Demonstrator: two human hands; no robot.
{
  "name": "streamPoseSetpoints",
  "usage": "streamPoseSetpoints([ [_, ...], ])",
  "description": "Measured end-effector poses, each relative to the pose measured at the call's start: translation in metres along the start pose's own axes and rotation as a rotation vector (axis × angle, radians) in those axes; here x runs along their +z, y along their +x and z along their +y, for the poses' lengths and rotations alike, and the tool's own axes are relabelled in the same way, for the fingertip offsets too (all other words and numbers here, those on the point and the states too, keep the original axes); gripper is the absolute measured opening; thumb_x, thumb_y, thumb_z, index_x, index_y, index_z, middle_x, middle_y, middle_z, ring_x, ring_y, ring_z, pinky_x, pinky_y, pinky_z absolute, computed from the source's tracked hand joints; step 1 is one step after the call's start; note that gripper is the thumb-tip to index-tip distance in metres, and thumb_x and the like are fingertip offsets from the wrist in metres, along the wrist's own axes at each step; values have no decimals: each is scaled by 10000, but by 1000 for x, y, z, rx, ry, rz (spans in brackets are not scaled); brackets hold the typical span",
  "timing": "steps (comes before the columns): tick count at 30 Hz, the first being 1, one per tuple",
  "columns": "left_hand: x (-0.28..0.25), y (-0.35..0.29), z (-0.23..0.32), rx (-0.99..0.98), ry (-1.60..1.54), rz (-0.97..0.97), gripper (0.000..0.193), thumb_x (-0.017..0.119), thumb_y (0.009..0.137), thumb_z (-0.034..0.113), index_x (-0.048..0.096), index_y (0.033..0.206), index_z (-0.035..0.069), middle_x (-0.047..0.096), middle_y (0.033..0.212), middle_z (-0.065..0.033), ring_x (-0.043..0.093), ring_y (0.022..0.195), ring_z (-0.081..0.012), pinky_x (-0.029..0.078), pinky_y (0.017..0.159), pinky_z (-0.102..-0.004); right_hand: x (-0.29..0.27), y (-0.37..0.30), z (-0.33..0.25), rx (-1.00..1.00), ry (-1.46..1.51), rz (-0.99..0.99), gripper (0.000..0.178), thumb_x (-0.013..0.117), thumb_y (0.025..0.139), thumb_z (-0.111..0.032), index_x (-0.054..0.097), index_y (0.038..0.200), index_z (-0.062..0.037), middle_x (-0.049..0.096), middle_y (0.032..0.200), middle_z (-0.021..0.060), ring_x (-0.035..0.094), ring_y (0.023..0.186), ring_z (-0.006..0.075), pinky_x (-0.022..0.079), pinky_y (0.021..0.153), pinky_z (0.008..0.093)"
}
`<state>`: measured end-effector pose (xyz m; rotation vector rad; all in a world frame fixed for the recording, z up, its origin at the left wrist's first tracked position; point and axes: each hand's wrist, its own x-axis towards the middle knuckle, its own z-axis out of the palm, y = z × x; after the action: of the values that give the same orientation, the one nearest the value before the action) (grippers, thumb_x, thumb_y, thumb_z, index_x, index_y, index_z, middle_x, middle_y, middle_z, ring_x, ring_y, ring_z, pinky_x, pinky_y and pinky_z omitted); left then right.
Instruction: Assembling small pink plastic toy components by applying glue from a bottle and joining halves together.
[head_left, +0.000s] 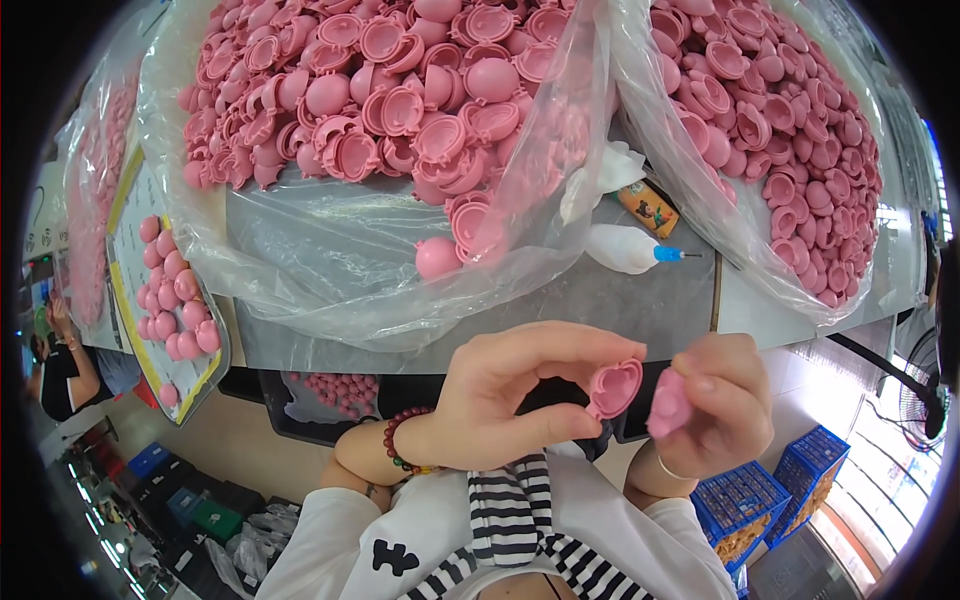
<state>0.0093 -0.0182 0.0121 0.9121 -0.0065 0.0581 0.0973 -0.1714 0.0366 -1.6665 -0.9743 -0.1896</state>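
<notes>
From where I stand, the grey counter (635, 310) is the biggest thing, its far left piled with the larger heap of pink shell pieces (390, 95), which lies in a clear plastic bag (330, 215). A smaller heap of pink shells (780, 130) fills another bag at the far right. Off to the left, a yellow-bordered tray (126, 190) carries a cluster of rounded pink pieces (168, 296). At the near edge of the counter the person's left hand (490, 400) and right hand (732, 400) are raised side by side. Beyond them a white squeeze bottle (618, 248) lies on its side, its blue tip pointing right. Smallest are the two pieces being held: the left hand pinches a pink shell half (616, 386), forefinger on its far side and thumb on its near side, while the right hand has its fingers curled around a second pink piece (668, 402). What counts, I would say, is the narrow gap between them: the second piece lies just right of the shell half and slightly nearer, apart from it, each piece on the inner side of its own hand. The shell half turns its hollow upward, its long axis slanting from near left to far right. The other piece is longer from near to far, but it is blurred and partly covered, so I cannot tell which way it faces.
</notes>
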Motion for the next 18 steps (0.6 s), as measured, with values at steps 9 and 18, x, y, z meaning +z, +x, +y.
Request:
streamPoseSetpoints([
  [9,-5,2,7,333,691,-13,418,721,653,53,572,1025,-64,574,1027,-212,595,898,-257,478,754,-293,15,2,0,51,47,-52,293,746,548,-36,649,825,-39,621,828,88,574,678,165,452,543,242],
  [18,-5,7,2,272,496,51,493,738,648,110,556,1076,-54,584,1020,-200,569,883,-220,438,786,-292,19,-9,0,-8,-41,-60,275,737,553,-17,656,813,-54,575,708,41,539,577,153,430,478,233],
])
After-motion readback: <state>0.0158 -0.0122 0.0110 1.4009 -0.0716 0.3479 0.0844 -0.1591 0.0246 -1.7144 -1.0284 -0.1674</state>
